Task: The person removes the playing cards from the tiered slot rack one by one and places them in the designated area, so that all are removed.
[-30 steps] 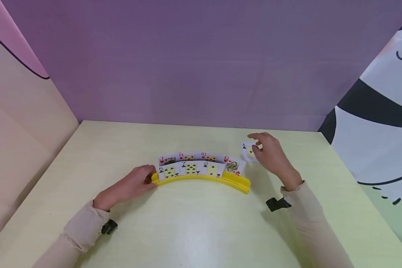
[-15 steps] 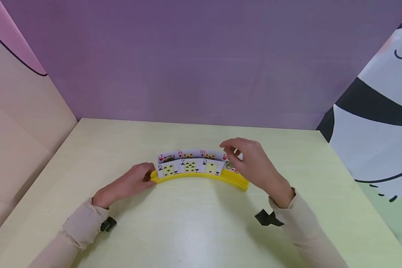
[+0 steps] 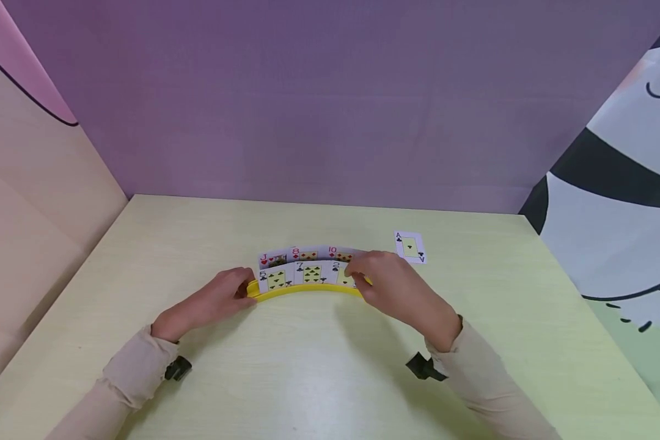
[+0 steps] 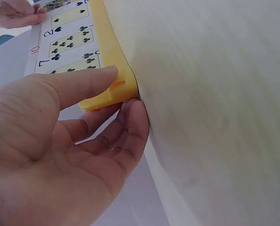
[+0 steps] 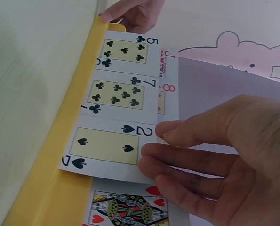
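A curved yellow playing card holder [image 3: 302, 288] stands on the table with two rows of cards. My left hand [image 3: 211, 305] pinches its left end, thumb on the front and fingers behind, as the left wrist view [image 4: 78, 141] shows. The front row has the five of clubs [image 5: 124, 51], the seven of clubs [image 5: 115, 94] and the two of spades [image 5: 104, 146]. My right hand [image 3: 398, 293] is at the two of spades, its loosely bent fingertips [image 5: 151, 149] by the upper edge. The queen of hearts [image 5: 130, 209] is partly hidden.
Behind the front row stand the jack of hearts [image 3: 269, 258], the eight of diamonds [image 3: 305, 253] and the ten of diamonds [image 3: 338, 252]. An ace of clubs [image 3: 409, 247] lies face up behind the holder's right end. A purple wall [image 3: 330, 104] borders the table's far edge.
My right hand has come left and nearer from beside the ace, past the queen, to the two of spades. The ace is uncovered again. My left hand stays on the holder.
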